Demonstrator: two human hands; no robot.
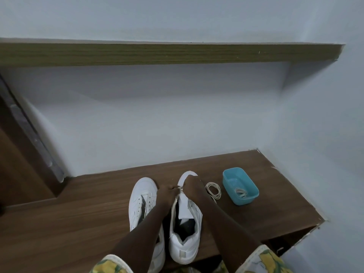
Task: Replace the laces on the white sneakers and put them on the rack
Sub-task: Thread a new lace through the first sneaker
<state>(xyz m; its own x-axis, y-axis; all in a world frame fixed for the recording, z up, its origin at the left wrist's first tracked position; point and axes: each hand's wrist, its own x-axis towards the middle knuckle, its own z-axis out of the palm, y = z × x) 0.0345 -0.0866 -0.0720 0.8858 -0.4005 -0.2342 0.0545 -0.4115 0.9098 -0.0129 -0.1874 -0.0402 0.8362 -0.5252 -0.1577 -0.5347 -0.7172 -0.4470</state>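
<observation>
Here, one blue tub (248, 200) sits on the wooden counter (78, 213) and holds a single bundled lace (241, 192). A second, coiled lace (213, 190) lies between the tub and the right sneaker (189, 239). Two white sneakers stand side by side, toes to the wall; the left sneaker (140, 200) shows bare eyelets. Over the right sneaker's front, the left hand (167, 191) and right hand (192, 184) meet, fingers curled and pinching a third, cream lace (180, 187).

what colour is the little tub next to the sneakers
The tub is light blue; the head view shows it best.
</observation>
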